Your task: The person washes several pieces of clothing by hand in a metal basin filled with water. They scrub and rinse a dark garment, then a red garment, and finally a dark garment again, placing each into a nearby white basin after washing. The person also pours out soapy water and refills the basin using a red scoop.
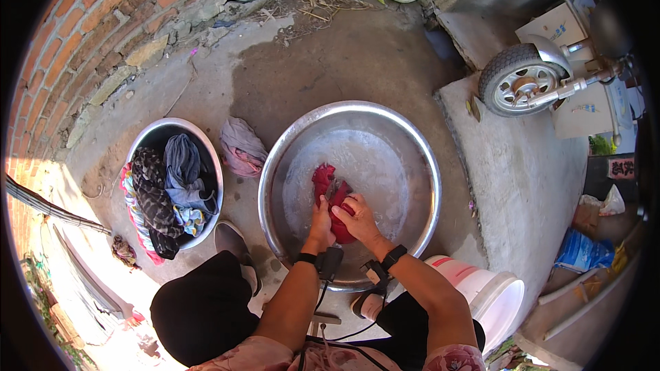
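Observation:
A bunched red cloth (324,178) is gripped between my two hands, low inside a large round metal basin (294,149). My left hand (322,224) closes on its left side, thumb pointing up along the fabric. On the right, my right hand (361,219) clasps the same cloth with bent fingers. Shallow, slightly sudsy water (356,154) appears to cover the basin's bottom. Both wrists carry dark straps with small devices. Part of the cloth is hidden by the hands.
Left of the basin stands a metal tub (215,165) heaped with clothes (157,193). A grey-pink cloth (241,147) lies on the concrete between them. A white bucket (479,286) rests on its side at lower right. A motorbike wheel (523,82) stands on the raised slab.

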A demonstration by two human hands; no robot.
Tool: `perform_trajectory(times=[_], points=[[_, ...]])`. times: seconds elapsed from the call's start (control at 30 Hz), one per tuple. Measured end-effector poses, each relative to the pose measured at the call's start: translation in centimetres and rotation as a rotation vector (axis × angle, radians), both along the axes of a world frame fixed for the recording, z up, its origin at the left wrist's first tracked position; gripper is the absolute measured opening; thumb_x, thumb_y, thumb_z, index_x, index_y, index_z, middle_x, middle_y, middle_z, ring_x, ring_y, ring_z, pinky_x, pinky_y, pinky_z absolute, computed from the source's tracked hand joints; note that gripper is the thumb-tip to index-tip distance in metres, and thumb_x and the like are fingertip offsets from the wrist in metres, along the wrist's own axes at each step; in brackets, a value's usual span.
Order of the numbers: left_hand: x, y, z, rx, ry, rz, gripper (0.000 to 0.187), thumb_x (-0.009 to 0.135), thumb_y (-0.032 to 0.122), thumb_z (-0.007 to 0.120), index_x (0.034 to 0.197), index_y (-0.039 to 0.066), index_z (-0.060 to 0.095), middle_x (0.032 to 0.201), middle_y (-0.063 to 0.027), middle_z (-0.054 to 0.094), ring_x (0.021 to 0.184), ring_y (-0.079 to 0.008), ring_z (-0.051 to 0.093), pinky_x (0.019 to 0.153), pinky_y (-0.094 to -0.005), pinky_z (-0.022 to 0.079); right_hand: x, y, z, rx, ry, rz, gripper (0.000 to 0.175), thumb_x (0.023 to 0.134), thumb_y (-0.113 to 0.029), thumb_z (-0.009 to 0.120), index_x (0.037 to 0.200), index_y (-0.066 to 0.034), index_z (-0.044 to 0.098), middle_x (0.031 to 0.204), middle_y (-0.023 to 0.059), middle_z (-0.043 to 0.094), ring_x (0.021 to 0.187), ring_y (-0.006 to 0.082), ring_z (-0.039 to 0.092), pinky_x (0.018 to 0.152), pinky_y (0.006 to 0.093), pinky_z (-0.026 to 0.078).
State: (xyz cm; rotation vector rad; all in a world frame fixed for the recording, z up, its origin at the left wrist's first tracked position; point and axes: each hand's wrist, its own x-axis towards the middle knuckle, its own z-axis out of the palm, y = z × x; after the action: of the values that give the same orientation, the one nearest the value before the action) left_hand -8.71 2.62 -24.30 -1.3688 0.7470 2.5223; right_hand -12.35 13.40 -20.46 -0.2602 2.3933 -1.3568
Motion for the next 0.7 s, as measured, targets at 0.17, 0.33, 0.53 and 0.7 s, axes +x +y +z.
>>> perform_trajectory(times=[0.17, 0.33, 0.53, 0.7], points=[[-0.5, -0.1, 1.0, 0.014, 0.151, -0.019, 0.032, 0.1, 0.027, 0.042, 0.121, 0.005, 0.054, 0.107, -0.0098, 0.063, 0.095, -0.0204, 0.062, 0.083, -0.0363, 0.052, -1.2, -2.5, 1.1, 0.237, 0.177, 0.03, 0.028, 0.084, -0.035, 0.065, 0.088, -0.007, 0.064, 0.101, 0.0166, 0.056, 0.092, 0.037, 0.058, 0.074, 0.0447, 0.05], [-2.1, 0.8, 1.7, -0.039, 0.069, 0.076, 0.036, 0.1, 0.031, 0.048, 0.123, 0.003, 0.052, 0.111, -0.0098, 0.062, 0.099, -0.021, 0.062, 0.087, -0.0358, 0.051, -6.8, 0.2, -1.3, 0.35, 0.159, -0.137, 0.026, 0.081, -0.03, 0.069, 0.092, -0.0079, 0.062, 0.106, 0.0184, 0.056, 0.095, 0.0382, 0.058, 0.078, 0.0449, 0.049], [-0.1, 0.4, 0.4, -0.203, -0.276, -0.121, 0.044, 0.095, 0.036, 0.057, 0.129, 0.01, 0.049, 0.122, -0.0084, 0.06, 0.118, -0.0262, 0.053, 0.095, -0.0496, 0.045, -7.1, 5.0, -3.3, 0.487, 0.184, -0.393, 0.064, 0.074, -0.03, 0.078, 0.132, -0.0145, 0.055, 0.146, 0.0308, 0.025, 0.133, 0.0459, 0.031, 0.105, 0.0464, 0.037], [0.5, 0.6, -0.9, 0.105, -0.289, -0.197, 0.061, 0.093, 0.05, 0.056, 0.141, 0.016, 0.038, 0.146, -0.0097, 0.038, 0.133, -0.0362, 0.036, 0.092, -0.0686, 0.038, -3.5, 4.9, -5.2, 0.35, -0.221, -0.303, 0.051, 0.076, -0.025, 0.078, 0.12, -0.0058, 0.061, 0.12, 0.0238, 0.053, 0.114, 0.0359, 0.052, 0.097, 0.0359, 0.042]])
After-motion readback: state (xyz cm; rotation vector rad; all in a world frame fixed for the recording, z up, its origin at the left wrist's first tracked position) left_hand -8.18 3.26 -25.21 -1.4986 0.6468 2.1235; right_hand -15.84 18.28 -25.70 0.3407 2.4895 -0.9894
